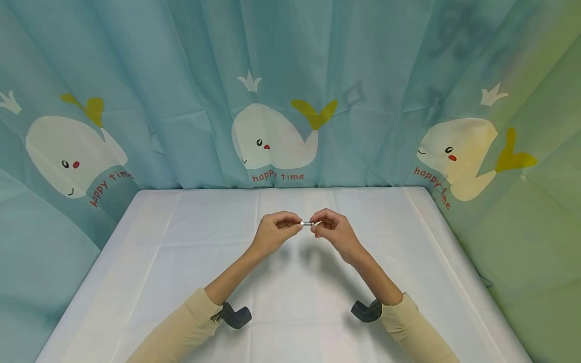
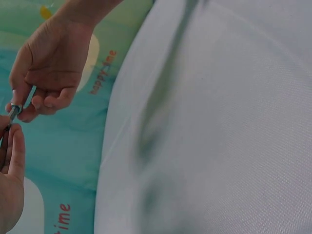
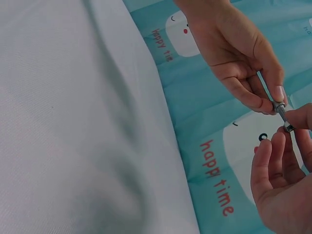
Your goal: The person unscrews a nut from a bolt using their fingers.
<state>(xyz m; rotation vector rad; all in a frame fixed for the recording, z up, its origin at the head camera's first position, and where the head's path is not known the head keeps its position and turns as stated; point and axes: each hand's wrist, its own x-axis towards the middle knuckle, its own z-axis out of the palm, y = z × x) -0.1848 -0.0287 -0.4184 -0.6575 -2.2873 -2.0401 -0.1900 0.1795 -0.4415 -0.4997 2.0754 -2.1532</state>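
A small silvery metal bolt (image 1: 307, 223) with a threaded shank is held level between the two hands, above the white table. My left hand (image 1: 274, 233) pinches its left end between thumb and fingertips. With thumb and fingers my right hand (image 1: 337, 232) pinches the other end. In the right wrist view, a wider metal collar (image 3: 279, 106) shows at the left hand's fingertips. A shiny nut-like piece (image 3: 288, 127) sits at the right hand's fingertips. Fingers partly hide both ends of the bolt.
A white cloth covers the table (image 1: 204, 282). Behind and beside it hangs a blue-green curtain (image 1: 190, 101) printed with white whales. Each forearm, in a beige sleeve, carries a dark curved wrist mount (image 1: 238, 316). Shadows of the arms fall on the cloth.
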